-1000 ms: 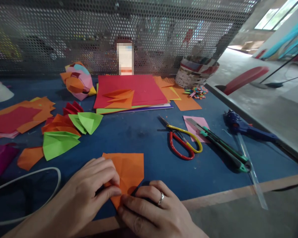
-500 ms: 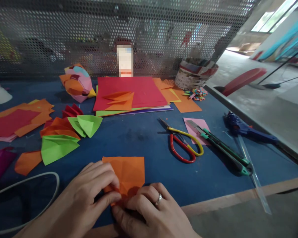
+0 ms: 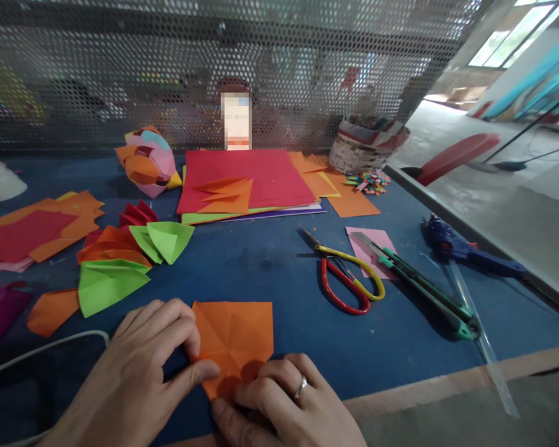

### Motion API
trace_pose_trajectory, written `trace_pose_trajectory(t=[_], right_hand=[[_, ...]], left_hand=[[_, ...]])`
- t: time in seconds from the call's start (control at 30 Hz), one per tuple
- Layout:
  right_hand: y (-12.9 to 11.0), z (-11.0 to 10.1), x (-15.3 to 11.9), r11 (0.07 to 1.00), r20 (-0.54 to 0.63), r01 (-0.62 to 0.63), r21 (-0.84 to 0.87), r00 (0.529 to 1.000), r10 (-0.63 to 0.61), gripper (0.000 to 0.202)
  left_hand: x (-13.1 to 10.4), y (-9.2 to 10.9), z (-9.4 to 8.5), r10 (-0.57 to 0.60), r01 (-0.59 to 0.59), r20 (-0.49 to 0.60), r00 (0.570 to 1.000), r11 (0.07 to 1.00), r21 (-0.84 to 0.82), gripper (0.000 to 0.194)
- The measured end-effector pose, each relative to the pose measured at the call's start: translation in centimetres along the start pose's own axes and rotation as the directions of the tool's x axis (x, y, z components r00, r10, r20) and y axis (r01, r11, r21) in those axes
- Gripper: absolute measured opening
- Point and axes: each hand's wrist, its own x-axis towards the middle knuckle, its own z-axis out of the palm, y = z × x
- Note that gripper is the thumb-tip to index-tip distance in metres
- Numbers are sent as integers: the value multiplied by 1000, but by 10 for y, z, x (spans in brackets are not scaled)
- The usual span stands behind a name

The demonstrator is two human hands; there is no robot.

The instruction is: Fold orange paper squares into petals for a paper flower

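A square sheet of orange paper (image 3: 237, 329) with crossing creases lies at the front of the blue table, its lower left corner folded inward. My left hand (image 3: 149, 354) grips its left edge, thumb on top and fingers curled beside it. At the lower edge my right hand (image 3: 284, 400), with a ring on one finger, pinches the paper between thumb and fingers; its fingertips are partly hidden. Folded green paper (image 3: 112, 285) and orange folded pieces (image 3: 56, 310) lie left of my left hand. To the right rest scissors (image 3: 349, 276) with red and yellow handles.
A green utility knife (image 3: 419, 285) lies partly over pink paper (image 3: 372, 239). Beyond it are a blue glue gun (image 3: 470, 248) and a clear glue stick (image 3: 487, 354) overhanging the table edge. Stacked coloured sheets (image 3: 261, 174), a paper ball (image 3: 149, 161) and a woven basket (image 3: 361, 149) stand behind.
My left hand has shifted left and its fingers have drawn back from the middle of the orange paper, showing more creases. My right hand stays at the lower edge. The view has tilted slightly.
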Motion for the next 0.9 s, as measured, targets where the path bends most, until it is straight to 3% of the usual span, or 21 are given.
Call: trace_pose_trajectory(t=[0.1, 0.27, 0.43, 0.7, 0.9], right_hand=[[-1, 1, -2, 1000, -6, -1, -7, 1000, 1, 16], [-1, 4, -3, 1000, -26, -1, -18, 1000, 1, 19], [0, 1, 0, 1000, -29, 10, -26, 1000, -11, 18], [-1, 1, -5, 999, -1, 27, -27, 1000, -27, 14], [-1, 2, -6, 1000, -7, 30, 7, 1000, -30, 15]], left_hand=[[-2, -1, 0, -5, 5, 2, 1000, 999, 32, 36], [-8, -5, 4, -110, 111, -20, 994, 992, 62, 39], [-10, -15, 3, -105, 110, -103, 989, 993, 48, 33], [-14, -26, 4, -135, 143, -125, 983, 988, 56, 27], [-24, -12, 1, -87, 141, -264, 961, 971, 192, 25]])
